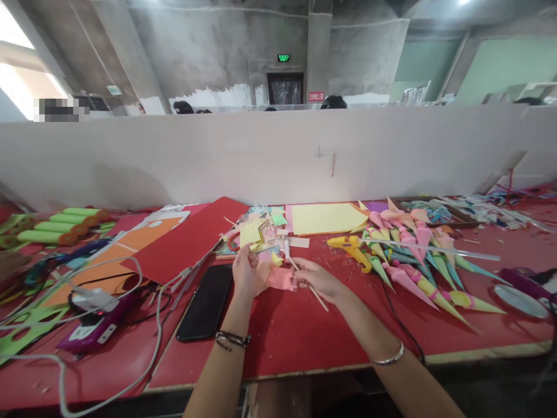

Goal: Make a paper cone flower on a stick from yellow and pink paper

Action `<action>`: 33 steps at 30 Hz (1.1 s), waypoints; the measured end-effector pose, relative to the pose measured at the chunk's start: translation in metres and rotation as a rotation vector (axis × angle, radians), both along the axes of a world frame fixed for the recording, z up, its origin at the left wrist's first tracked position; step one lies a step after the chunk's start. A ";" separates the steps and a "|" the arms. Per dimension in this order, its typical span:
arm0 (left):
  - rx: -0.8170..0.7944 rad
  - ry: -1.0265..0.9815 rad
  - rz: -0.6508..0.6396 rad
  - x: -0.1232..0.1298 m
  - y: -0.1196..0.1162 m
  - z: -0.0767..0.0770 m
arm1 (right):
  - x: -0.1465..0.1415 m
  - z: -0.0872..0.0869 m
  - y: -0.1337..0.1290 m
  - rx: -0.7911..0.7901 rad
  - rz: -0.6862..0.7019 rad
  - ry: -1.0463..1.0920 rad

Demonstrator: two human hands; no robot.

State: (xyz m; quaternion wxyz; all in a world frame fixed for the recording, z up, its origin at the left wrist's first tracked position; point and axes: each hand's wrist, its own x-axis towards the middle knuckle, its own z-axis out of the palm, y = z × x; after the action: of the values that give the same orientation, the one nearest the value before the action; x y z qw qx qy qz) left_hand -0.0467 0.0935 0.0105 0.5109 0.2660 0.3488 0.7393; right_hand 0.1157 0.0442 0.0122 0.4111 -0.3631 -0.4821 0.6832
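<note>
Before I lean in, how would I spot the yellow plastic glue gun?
On the red tabletop, look past the person's right hand, toward the heap of pastel paper cones. The glue gun lies at the heap's left edge. Unlike the pointed cones, it has one solid yellow body and a bent handle.

The single view looked out from the person's head, facing forward and tipped down over the red tabletop [304, 342]. It took in the left hand [244, 271] and right hand [317, 280] from close above, below the middle of the frame. Beyond them it reached across the pale partition [243, 157] to the far wall [226, 49] at the top.
</note>
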 end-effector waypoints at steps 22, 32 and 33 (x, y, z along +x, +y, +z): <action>-0.109 0.208 -0.393 0.031 -0.014 -0.016 | -0.017 0.002 0.018 0.380 -0.324 -0.228; 0.124 0.931 -0.413 0.029 -0.020 -0.016 | -0.004 -0.001 0.017 0.698 -0.482 -0.514; 0.159 0.999 -0.424 0.029 -0.020 -0.016 | -0.004 -0.001 0.017 0.693 -0.500 -0.508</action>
State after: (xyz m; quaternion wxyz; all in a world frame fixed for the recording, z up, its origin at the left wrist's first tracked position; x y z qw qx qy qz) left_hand -0.0178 0.0732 -0.0051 0.3994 0.6867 0.4309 0.4280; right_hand 0.1116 0.0611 0.0107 0.5283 -0.4645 -0.6640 0.2533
